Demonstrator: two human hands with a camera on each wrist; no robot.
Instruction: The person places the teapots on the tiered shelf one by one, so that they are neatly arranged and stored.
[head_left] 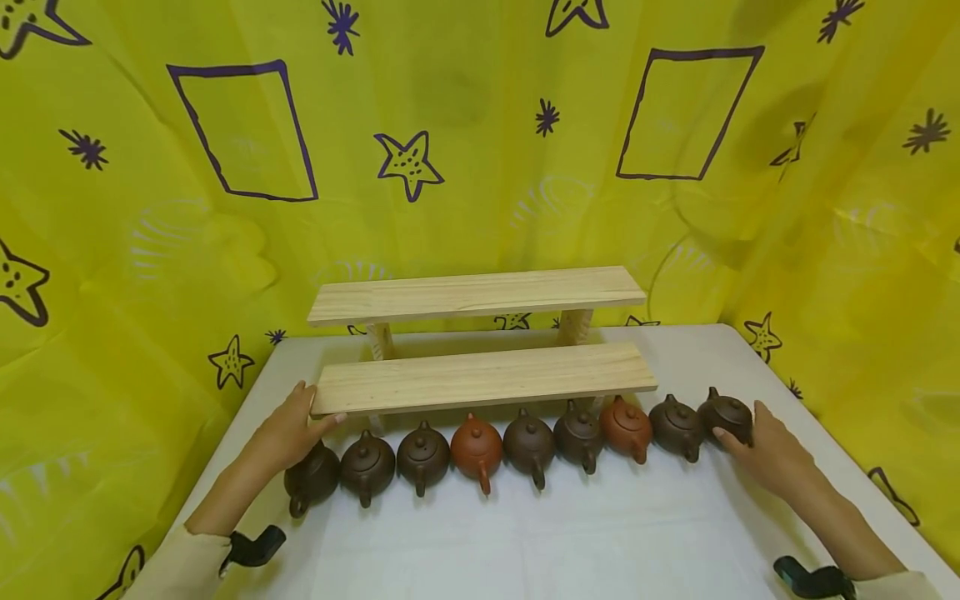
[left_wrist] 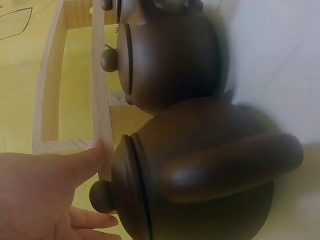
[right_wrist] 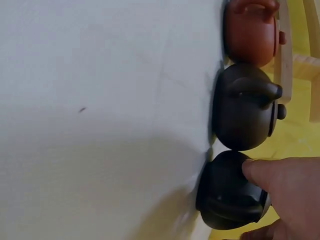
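A row of several clay teapots stands along the front of a two-tier wooden shelf (head_left: 480,379). My left hand (head_left: 288,429) reaches over the leftmost dark brown teapot (head_left: 311,477) to the left end of the lower board. Its thumb lies at the board's front edge; in the left wrist view, the fingers extend behind the lid knob (left_wrist: 102,196). My right hand (head_left: 776,450) grips the rightmost dark teapot (head_left: 726,415), thumb on its near side and fingers round its right. In the right wrist view, the thumb presses on that teapot's body (right_wrist: 227,182).
Two reddish teapots, one mid-row (head_left: 477,450) and one farther right (head_left: 626,427), stand among dark ones, nearly touching. The upper board (head_left: 480,293) rises behind. A white table (head_left: 525,542) lies under everything, with a yellow patterned curtain (head_left: 465,225) around the back and sides.
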